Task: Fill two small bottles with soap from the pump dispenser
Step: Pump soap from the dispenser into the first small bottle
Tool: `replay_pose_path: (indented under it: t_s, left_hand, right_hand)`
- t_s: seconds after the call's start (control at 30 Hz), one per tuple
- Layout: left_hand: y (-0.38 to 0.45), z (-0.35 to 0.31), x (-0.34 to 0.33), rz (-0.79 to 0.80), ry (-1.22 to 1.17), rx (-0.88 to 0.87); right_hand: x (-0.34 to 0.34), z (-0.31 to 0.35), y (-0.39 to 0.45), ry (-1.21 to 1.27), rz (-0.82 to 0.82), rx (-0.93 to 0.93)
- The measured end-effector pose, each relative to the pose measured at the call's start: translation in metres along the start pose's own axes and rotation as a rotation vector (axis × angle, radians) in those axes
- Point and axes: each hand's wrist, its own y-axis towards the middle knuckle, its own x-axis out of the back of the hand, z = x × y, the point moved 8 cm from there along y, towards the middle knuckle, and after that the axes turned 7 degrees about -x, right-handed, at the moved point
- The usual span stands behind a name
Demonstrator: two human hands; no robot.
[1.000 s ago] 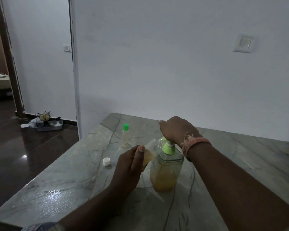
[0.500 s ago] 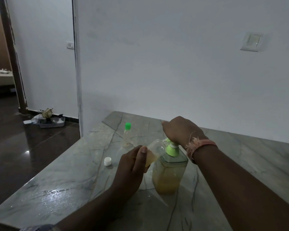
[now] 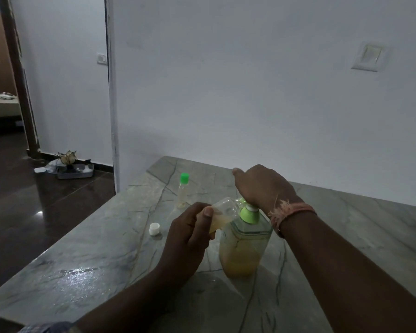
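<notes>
A clear pump dispenser [image 3: 244,251] with a green collar stands on the marble table [image 3: 87,265], about half full of yellow soap. My right hand [image 3: 262,186] rests palm-down on its pump head, which is hidden beneath it. My left hand [image 3: 189,236] grips a small clear bottle [image 3: 222,212], tilted with its open mouth at the green nozzle; some yellowish soap lies inside. A second small bottle [image 3: 183,191] with a green cap stands upright farther back. A white cap [image 3: 154,229] lies on the table to the left of my left hand.
The table butts against a white wall at the back; its left edge drops to a dark polished floor. A tray with small objects [image 3: 70,168] sits on the floor by the doorway. A wall switch plate [image 3: 369,57] is high on the right.
My hands and both bottles keep the same arrangement. The view has shifted slightly, and the pump collar shows a little more stem under my right hand.
</notes>
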Motion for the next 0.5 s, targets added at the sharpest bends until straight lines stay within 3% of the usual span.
replay_pose_path:
  t_s: [0.2,0.37,0.5]
  left_hand:
    - [-0.0008,-0.0001,-0.0025,0.023,-0.08,0.027]
    - [0.0002,-0.0031,-0.0032,0.035,-0.031,0.006]
    - [0.001,-0.0036,-0.0019,0.025,-0.018,-0.004]
  right_hand:
    - [-0.0085,0.0009,0.0103,-0.016,-0.083,0.058]
    - [-0.0056,0.0029,0.0071,0.005,0.041,0.043]
    - [-0.0105,0.0062,0.0111,-0.058,0.041,0.065]
